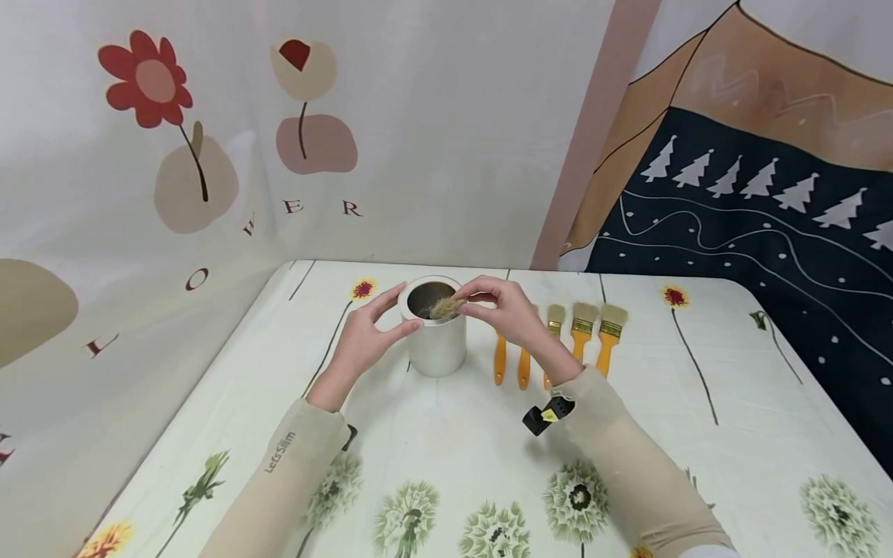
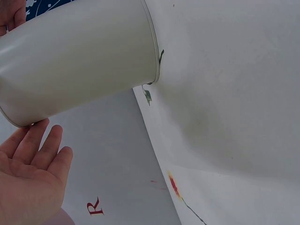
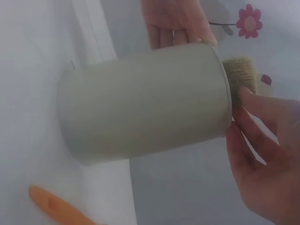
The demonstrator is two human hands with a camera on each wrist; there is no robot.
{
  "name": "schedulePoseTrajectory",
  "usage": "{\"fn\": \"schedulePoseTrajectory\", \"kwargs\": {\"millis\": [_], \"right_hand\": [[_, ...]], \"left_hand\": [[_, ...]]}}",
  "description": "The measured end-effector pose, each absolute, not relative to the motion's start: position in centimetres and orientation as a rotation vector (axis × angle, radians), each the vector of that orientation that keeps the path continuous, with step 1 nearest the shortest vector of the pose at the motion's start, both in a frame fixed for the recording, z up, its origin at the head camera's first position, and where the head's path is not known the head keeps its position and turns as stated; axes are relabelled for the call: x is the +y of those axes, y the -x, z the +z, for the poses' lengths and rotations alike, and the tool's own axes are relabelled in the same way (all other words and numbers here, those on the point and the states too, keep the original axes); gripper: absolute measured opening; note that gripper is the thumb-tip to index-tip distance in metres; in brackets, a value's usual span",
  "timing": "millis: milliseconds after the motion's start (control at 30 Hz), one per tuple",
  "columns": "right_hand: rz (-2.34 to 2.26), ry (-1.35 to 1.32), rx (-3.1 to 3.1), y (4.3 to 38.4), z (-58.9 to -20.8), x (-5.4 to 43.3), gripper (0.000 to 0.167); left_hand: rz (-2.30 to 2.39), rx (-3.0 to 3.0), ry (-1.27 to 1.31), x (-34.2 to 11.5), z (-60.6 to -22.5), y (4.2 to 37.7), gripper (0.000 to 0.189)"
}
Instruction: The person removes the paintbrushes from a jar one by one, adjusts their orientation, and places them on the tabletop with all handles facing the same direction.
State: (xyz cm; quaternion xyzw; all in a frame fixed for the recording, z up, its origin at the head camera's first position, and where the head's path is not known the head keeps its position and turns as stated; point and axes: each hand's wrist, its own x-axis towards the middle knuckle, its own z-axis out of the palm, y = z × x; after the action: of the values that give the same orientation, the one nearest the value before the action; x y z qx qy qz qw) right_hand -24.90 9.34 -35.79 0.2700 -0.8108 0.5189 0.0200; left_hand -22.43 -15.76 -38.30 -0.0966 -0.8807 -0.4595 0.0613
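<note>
A pale metal can (image 1: pixel 438 349) stands upright on the table, its open mouth facing up. At its left rim is my left hand (image 1: pixel 364 333), thumb on the near side and fingers on the far side; in the left wrist view its fingertips (image 2: pixel 43 123) meet the rim. My right hand (image 1: pixel 504 310) pinches a paintbrush at the can's mouth. Only the brush's tan bristles (image 3: pixel 241 72) show above the rim in the right wrist view; its lower part is hidden in the can.
Right of the can, several paintbrushes (image 1: pixel 608 335) with orange handles lie side by side, bristles pointing away, some partly behind my right forearm. A flower-print cloth (image 1: pixel 446 457) covers the table. Printed curtains (image 1: pixel 446 155) hang behind its back edge.
</note>
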Motion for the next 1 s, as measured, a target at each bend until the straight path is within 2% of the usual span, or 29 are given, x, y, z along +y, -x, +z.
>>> {"fn": "schedulePoseTrajectory", "kwargs": {"millis": [533, 1000], "right_hand": [[1.69, -0.581, -2.305, 24.9, -33.7, 8.8, 0.018], [1.822, -0.529, -1.975, 25.1, -31.4, 10.8, 0.019]], "left_hand": [[-1.413, -2.691, 0.254, -15.6, -38.2, 22.4, 0.074], [-1.41, -2.685, 0.268, -15.8, -38.3, 22.5, 0.076]]}}
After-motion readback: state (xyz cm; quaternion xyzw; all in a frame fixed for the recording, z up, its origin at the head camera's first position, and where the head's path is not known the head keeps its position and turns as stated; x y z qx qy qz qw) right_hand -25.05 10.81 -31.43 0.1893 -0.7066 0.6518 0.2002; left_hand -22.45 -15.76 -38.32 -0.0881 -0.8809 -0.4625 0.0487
